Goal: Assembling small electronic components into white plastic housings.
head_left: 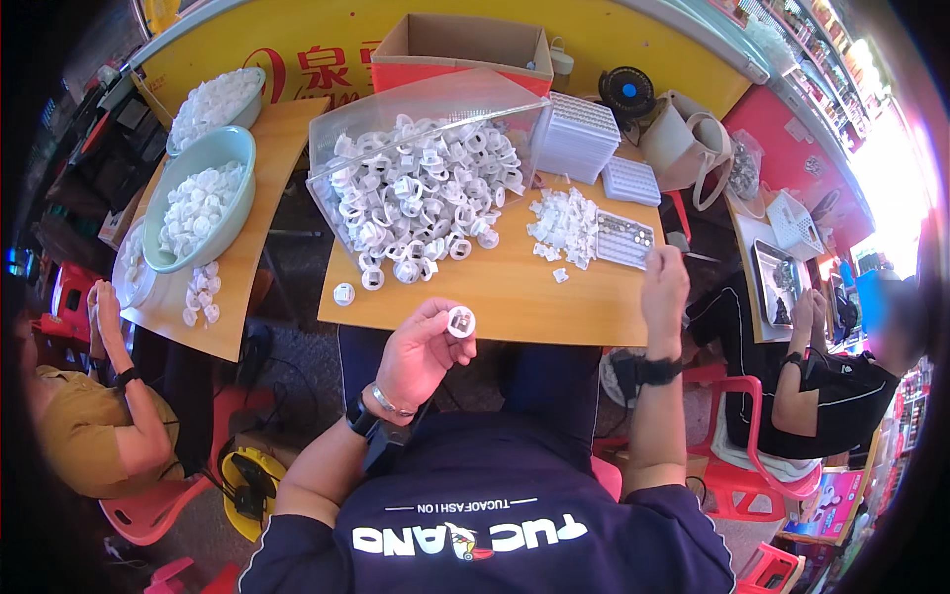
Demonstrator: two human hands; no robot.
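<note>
left grip [416,353] pinches white disc [461,322]; right grip [665,287] beside tray [619,254].

Light is bright and fairly even around both the left fingers [427,325] and right fingers [665,259]. The strongest glare lies far to the right of the right fingers, burnt out to white with a violet fringe, washing over the shelves [836,54]. Just beyond the left fingers, the disc [461,322] is reasonably crisp; farther out, the white parts [426,188] look pale and the bin [445,94] catches thin glints. Nearer than the fingers, the floor [302,371] sinks into shadow. Well left of them it is dim. Outward from the fingers, the panel [218,59] bows, and the corners fade to black.
</note>
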